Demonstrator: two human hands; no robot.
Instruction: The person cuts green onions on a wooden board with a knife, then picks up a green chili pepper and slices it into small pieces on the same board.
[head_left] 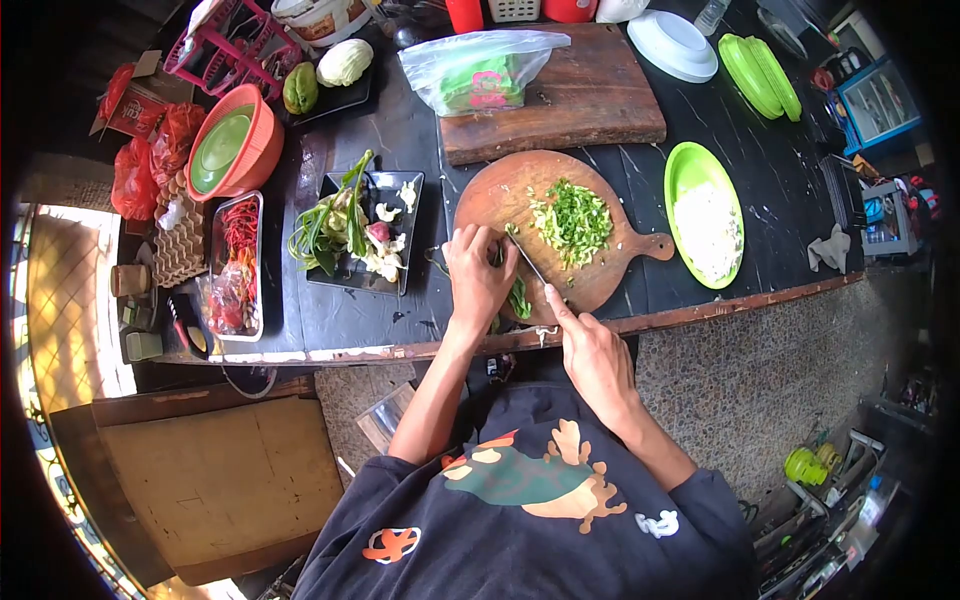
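On a round wooden cutting board [490, 192], my left hand [480, 268] is closed with curled fingers over a bunch of leafy greens [519, 298], whose leaves stick out toward the board's near edge. My right hand [597, 365] grips the handle of a knife [530, 264]. Its blade points away from me and lies just right of my left fingertips, with a small cut piece of green near its tip. A loose heap of chopped greens [575, 222] lies to the right of the blade. Part of the bunch is hidden under my left hand.
A square black plate [350, 284] with garlic and greens sits left of the board. Beyond the board, a plastic bag [484, 75] rests on a thick wooden block [600, 95]. A green bowl [683, 160] of white powder stands right, a tray of red chillies [238, 235] far left.
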